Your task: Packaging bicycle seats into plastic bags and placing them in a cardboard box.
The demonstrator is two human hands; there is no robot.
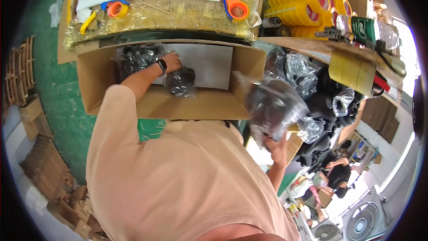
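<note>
My left hand (171, 61), with a dark watch on its wrist, reaches into a long open cardboard box (191, 105). Its fingers close over the top of a black item in clear plastic (180, 81), near the middle of the box. More black plastic-wrapped items (139, 58) lie at the box's left end. Outside the box's right end, my right hand (277, 148) grips the lower end of a larger dark item in a clear plastic bag (274, 105). That bag is slightly blurred, and its contents' exact kind cannot be made out.
Black bagged parts (318, 102) are heaped on the right. Beyond the box, a taped surface (178, 18) carries two orange tape dispensers (236, 9) (117, 9) and a yellow cutter (88, 23). Yellow tape rolls (294, 13) are stacked at far right; another person (339, 174) is behind, lower right.
</note>
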